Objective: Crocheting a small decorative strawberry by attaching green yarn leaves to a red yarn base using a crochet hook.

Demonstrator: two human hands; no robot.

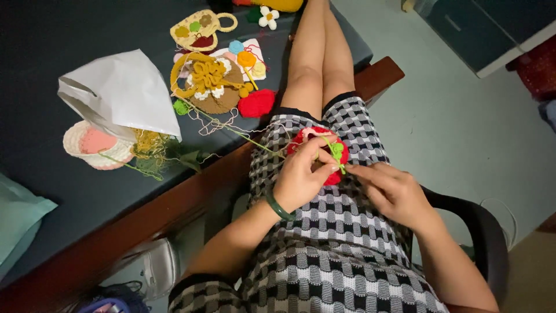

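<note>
at the centre of the frame, over the lap, the left hand [301, 177] is curled tight around a red crochet piece [324, 152] with green yarn [337, 152]. the right hand [391, 188] pinches at the piece's edge. crochet items [211, 81] lie on the dark tabletop [58, 35], upper left.

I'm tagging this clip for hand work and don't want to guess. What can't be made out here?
Head view only:
- Red crochet piece: its shape is largely hidden behind the left hand.
- Any hook or needle in the right hand: too small to tell.
- White paper bag: its contents are hidden, and it covers part of the pink and cream basket.
- Yellow item: cut off by the top edge.
</note>
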